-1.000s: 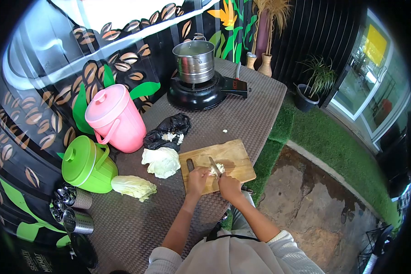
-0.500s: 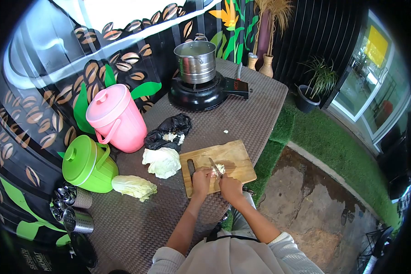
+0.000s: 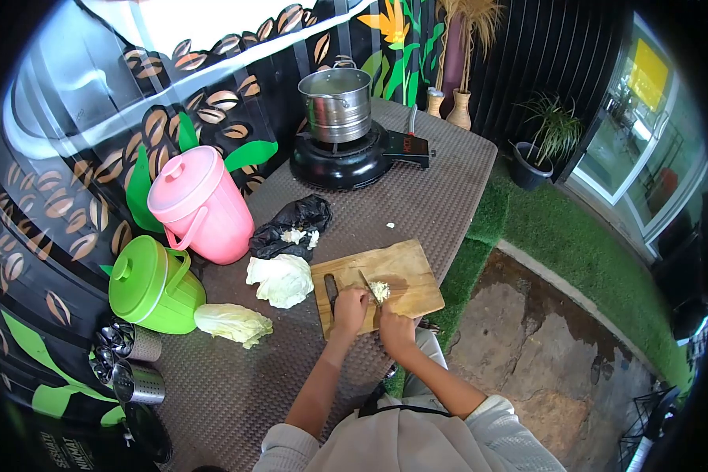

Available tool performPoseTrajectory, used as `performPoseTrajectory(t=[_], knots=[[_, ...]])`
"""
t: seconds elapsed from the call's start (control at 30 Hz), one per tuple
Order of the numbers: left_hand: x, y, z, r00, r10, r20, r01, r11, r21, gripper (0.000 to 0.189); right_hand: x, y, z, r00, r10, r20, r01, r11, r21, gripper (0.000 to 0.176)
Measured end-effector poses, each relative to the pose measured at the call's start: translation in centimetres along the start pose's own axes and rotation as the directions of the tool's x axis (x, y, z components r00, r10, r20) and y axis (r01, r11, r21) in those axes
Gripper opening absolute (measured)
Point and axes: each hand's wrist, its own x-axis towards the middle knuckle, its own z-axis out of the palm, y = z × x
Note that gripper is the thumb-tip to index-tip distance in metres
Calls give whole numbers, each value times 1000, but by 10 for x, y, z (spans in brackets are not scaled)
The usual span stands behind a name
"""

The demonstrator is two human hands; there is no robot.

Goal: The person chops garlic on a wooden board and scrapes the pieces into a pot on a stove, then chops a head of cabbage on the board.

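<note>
A wooden cutting board (image 3: 417, 275) lies at the table's near right edge, with a small heap of pale chopped pieces (image 3: 380, 291) on it. My right hand (image 3: 397, 326) is closed round the handle of a knife (image 3: 366, 282), whose blade points up and left beside the heap. Just left of the blade, my left hand (image 3: 351, 308) is closed over the board; what its fingers hold, if anything, is too small to name. Left of the board lie a white cabbage (image 3: 282, 281) and a longer pale-green cabbage (image 3: 234, 323).
Behind the cabbages is a crumpled black bag (image 3: 291, 224) with white scraps. A steel pot (image 3: 335, 106) stands on a black stove (image 3: 342, 167) at the back. Pink (image 3: 204, 204) and green (image 3: 161, 287) lidded jugs stand left, near metal utensil holders (image 3: 139, 383).
The knife and my right hand have shifted very slightly. My left hand stays beside the blade, and the camera view has moved a little.
</note>
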Motion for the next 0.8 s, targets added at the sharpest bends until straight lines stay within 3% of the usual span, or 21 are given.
performPoseTrajectory(t=[0.13,0.2,0.27,0.33,0.4,0.43,0.5,0.6,0.73,0.8], knots=[[6,-4,1,999,-53,-5,52,992,-118,11,19,11,-19,996,-92,21,90,991,103,14],[6,-3,-1,991,-135,0,133,976,-170,11,8,2,-31,997,-62,45,58,994,96,15],[6,-16,5,994,-108,3,107,981,-164,11,-2,-9,-26,997,-31,67,26,996,85,15],[7,-17,6,997,-80,1,80,983,-166,11,-16,-18,-4,995,67,-72,-70,996,-46,12],[4,-10,1,994,-112,-5,109,979,-175,12,-13,-14,3,994,60,-93,-62,998,-19,14],[3,-14,3,993,-116,-7,113,978,-176,12,-5,-10,-1,999,41,-13,-40,999,31,14],[5,-20,5,984,-177,6,167,913,-371,9,8,-1,-11,998,22,65,-27,996,85,14],[4,-22,5,973,-232,-14,207,891,-405,7,12,3,-28,993,-96,65,90,992,86,15],[1,-15,6,978,-187,-97,132,904,-406,6,-7,-18,-24,995,39,90,-44,998,51,16],[0,-9,3,984,-159,-75,133,952,-275,8,-9,-17,-17,994,81,69,-83,996,28,17]])
